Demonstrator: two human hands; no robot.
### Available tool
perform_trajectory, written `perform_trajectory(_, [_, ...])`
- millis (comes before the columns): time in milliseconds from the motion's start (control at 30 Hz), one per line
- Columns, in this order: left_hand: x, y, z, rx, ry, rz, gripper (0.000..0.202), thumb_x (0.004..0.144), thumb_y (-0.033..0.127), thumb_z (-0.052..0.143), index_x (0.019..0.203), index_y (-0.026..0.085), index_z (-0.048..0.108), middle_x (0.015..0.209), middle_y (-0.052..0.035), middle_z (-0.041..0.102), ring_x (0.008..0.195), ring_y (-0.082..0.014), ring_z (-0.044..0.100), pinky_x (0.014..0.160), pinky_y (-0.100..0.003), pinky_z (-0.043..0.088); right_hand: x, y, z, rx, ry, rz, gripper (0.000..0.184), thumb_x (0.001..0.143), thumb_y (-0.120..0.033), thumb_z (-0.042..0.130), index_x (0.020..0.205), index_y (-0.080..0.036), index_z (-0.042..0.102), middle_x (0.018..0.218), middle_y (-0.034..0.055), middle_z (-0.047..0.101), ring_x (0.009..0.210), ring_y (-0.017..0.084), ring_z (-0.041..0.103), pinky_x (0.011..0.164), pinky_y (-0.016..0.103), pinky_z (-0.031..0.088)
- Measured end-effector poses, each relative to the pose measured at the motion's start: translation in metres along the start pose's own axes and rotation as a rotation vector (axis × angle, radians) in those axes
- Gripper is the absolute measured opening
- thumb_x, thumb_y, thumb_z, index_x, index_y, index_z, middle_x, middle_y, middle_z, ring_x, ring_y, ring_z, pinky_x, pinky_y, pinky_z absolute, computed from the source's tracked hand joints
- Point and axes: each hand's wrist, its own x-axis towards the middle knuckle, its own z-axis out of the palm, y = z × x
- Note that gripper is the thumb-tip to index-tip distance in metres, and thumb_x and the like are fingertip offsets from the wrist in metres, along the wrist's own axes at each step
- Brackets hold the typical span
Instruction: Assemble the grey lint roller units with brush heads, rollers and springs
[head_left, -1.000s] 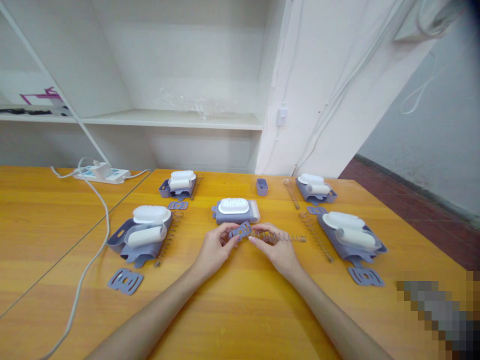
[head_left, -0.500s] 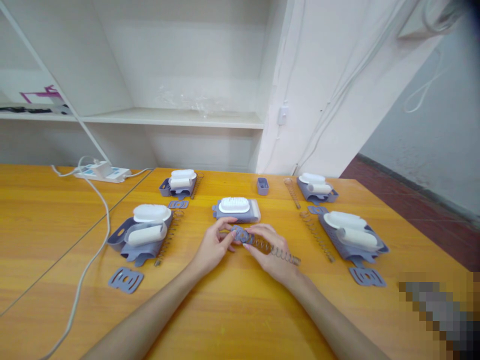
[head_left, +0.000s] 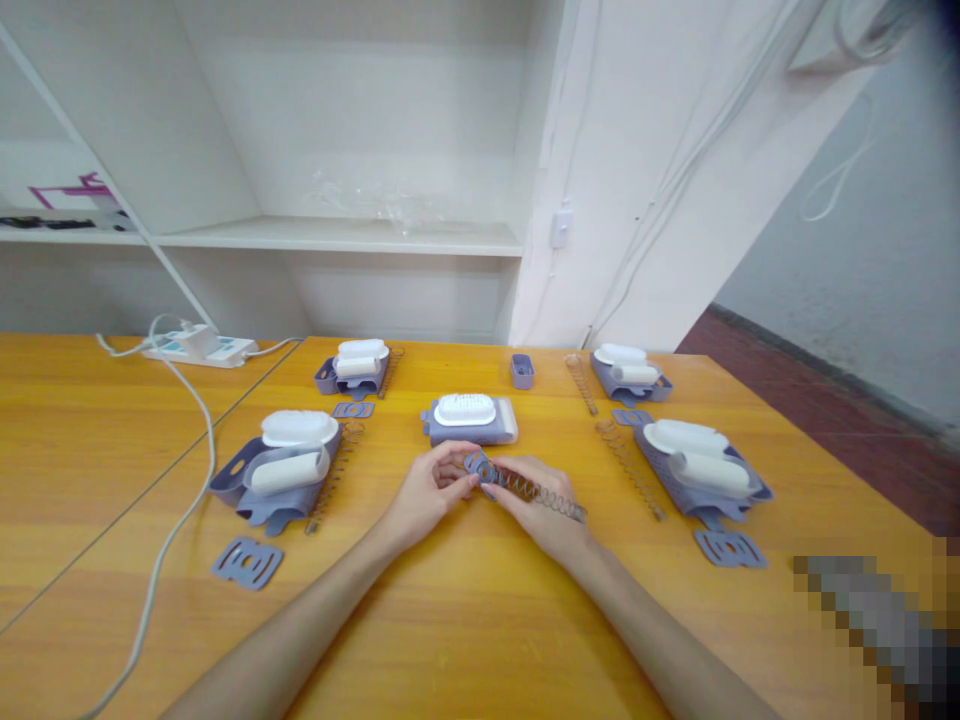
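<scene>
Just above the table, my left hand has its thumb and fingers closed at the left edge of a small slotted grey-blue plate. My right hand is closed around the end of a metal coil spring where it meets the plate. The rest of the spring slants down across my right palm towards the wrist. My fingers hide part of the joint between plate and spring. Right beyond my hands lies a grey-blue holder with a white oval brush on top and a whitish roll at its right end.
Similar sets of parts lie left and right, with loose springs and slotted plates beside them. A small grey-blue cup stands at the back. A power strip and white cable occupy the left side.
My left fingers have shifted slightly on the plate, and the plate has tilted. The spring's free end has drawn a little closer to my hands. The view has moved slightly.
</scene>
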Motion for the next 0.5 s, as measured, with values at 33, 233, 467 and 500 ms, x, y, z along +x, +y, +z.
perform_trajectory(33, [0.0003,-0.0008,-0.0003,0.006,-0.003,0.002,0.042,0.073,0.034,0.069,0.109,0.016,0.056,0.091,-0.0065,0.067,0.077,-0.0149,0.063,0.067,-0.027,0.05,-0.0001,0.0003,0.0001,0.001,0.003,0.011,0.026,0.075,-0.036,0.069,0.101,-0.034,0.069,0.094,0.0003,0.071,0.084,0.022,0.065,0.081,0.035,0.05])
perform_trajectory(233, [0.0016,0.0007,0.0001,0.018,0.007,0.009,0.04,0.073,0.034,0.069,0.107,0.015,0.057,0.087,-0.006,0.066,0.075,-0.0144,0.062,0.066,-0.026,0.05,-0.0005,0.0025,-0.0013,0.002,-0.034,0.04,0.03,0.072,-0.038,0.071,0.101,-0.032,0.07,0.095,0.0015,0.071,0.087,0.023,0.066,0.081,0.038,0.051])
perform_trajectory(467, [0.0015,0.0032,0.0016,0.003,0.033,-0.003,0.041,0.072,0.034,0.07,0.106,0.014,0.058,0.088,-0.0075,0.067,0.076,-0.0154,0.063,0.065,-0.027,0.051,-0.0016,0.0076,-0.001,0.018,-0.093,0.011,0.031,0.073,-0.033,0.072,0.103,-0.035,0.069,0.1,-0.0005,0.071,0.089,0.024,0.066,0.084,0.036,0.051])
perform_trajectory(500, [0.0014,0.0032,0.0016,0.005,0.03,-0.005,0.041,0.073,0.034,0.069,0.106,0.014,0.058,0.089,-0.0076,0.067,0.076,-0.0154,0.063,0.066,-0.027,0.051,-0.002,0.008,-0.0004,0.013,-0.082,0.021,0.031,0.073,-0.034,0.072,0.103,-0.035,0.07,0.099,-0.0005,0.071,0.089,0.024,0.066,0.083,0.036,0.051])
